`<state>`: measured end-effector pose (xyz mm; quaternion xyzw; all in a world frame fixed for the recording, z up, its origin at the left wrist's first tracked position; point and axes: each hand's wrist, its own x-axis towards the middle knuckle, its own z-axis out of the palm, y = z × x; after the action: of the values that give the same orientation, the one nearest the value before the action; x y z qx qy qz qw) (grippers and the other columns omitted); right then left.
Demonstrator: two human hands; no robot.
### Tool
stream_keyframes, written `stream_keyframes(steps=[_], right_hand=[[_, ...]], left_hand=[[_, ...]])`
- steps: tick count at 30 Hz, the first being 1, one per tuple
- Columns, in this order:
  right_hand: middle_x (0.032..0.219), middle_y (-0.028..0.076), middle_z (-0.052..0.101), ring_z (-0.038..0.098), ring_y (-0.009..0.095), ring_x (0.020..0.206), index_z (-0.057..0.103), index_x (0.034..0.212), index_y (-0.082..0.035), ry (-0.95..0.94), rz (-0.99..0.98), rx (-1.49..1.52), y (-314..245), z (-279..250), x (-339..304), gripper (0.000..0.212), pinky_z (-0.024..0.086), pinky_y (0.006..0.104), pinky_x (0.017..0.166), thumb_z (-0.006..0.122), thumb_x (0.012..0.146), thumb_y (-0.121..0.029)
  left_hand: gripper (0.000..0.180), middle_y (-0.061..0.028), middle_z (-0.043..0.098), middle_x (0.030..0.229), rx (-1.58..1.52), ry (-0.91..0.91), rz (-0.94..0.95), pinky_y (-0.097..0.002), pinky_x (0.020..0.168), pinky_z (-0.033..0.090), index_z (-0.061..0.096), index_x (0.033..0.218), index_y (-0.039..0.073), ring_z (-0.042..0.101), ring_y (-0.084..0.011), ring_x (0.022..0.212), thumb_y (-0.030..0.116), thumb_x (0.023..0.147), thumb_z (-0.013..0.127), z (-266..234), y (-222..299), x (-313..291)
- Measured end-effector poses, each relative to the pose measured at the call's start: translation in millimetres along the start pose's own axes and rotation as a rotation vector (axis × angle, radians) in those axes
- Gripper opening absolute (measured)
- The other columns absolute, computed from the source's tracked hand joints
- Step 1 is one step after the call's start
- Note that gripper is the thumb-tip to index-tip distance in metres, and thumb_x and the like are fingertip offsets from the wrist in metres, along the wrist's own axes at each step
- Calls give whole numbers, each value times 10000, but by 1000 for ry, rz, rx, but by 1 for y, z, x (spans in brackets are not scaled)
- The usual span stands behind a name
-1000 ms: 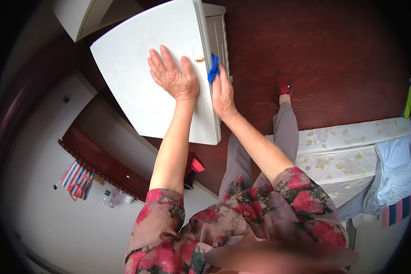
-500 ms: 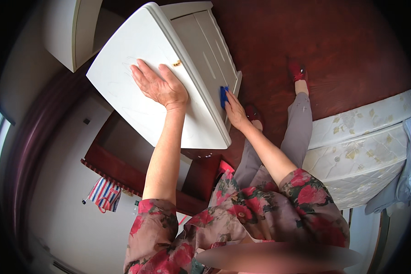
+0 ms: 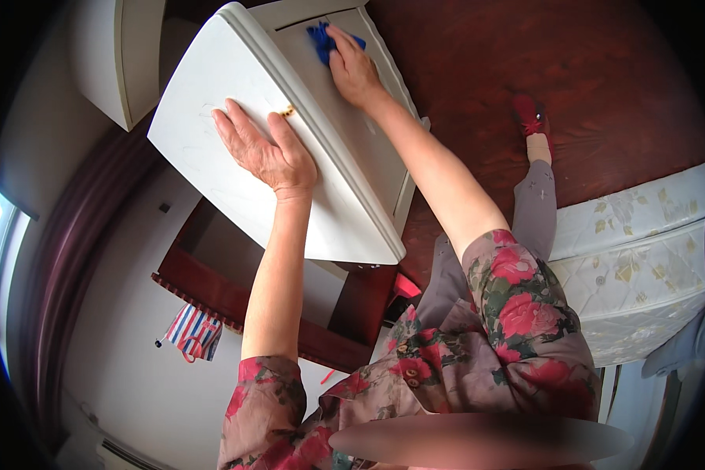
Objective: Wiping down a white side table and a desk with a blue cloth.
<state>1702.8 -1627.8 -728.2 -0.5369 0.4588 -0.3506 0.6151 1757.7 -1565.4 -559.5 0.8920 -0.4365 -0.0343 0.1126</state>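
Note:
A white cabinet (image 3: pixel 219 172) stands tilted across the view, its smooth top toward me and a panelled face on its right side. My left hand (image 3: pixel 270 155) lies flat on that top, fingers stretched out, beside a small brown burn-like mark (image 3: pixel 287 111) near the edge. On the panelled face, toward its far end, my right hand (image 3: pixel 356 77) presses a crumpled blue cloth (image 3: pixel 322 41) against the surface. Part of the cloth is hidden under the fingers.
A dark red floor (image 3: pixel 470 86) spreads to the right, with my red shoe (image 3: pixel 529 116) on it. A pale floral mattress (image 3: pixel 634 258) lies at the right. Dark red wooden furniture (image 3: pixel 278 325) and a striped bag (image 3: pixel 192 331) are at the lower left; a purple curtain (image 3: pixel 70 235) hangs left.
My right hand has slid the blue cloth from the near part of the panelled face to its far end. The left hand stays flat on the top.

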Motion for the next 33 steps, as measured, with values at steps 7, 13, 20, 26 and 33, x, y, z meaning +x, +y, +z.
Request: stream_keyframes(steps=[7,13,20,26,33], right_hand=[[1383,126,481,458,321,1258,502,1293,-57,-82,238,-164,87,-3,45,427,368,387,1061,439,901,-212],[1380,214,453,433,368,1269,443,1325,-11,-217,464,-183,125,-28,-19,452,351,400,1072,416,930,-228],[1411,229,412,383,360,1318,408,1359,36,-140,649,-250,118,-56,-204,484,304,416,1099,394,961,-239],[1187,294,570,532,415,1139,557,1168,44,-9,1002,-470,180,-63,-186,449,407,469,985,433,904,-298],[1147,272,605,560,427,1103,581,1149,5,-161,879,-310,189,-28,-57,444,423,473,967,444,874,-316]], left_hand=[[580,-234,226,1518,39,-9,33,-419,1154,144,301,1440,-39,185,-335,1428,326,991,347,2,1,-4],[622,-234,229,1515,36,-10,41,-417,1158,130,291,1442,-40,180,-326,1430,405,1008,302,1,0,-2],[620,-219,227,1522,70,-21,38,-416,1159,121,287,1449,-28,172,-323,1433,412,1012,284,-5,-2,1],[599,-193,245,1525,35,-27,11,-405,1159,125,288,1454,-15,181,-306,1433,394,1017,276,7,11,-2],[600,-199,245,1523,35,9,56,-412,1162,117,283,1455,-18,184,-305,1433,390,1015,288,-5,-3,2]])
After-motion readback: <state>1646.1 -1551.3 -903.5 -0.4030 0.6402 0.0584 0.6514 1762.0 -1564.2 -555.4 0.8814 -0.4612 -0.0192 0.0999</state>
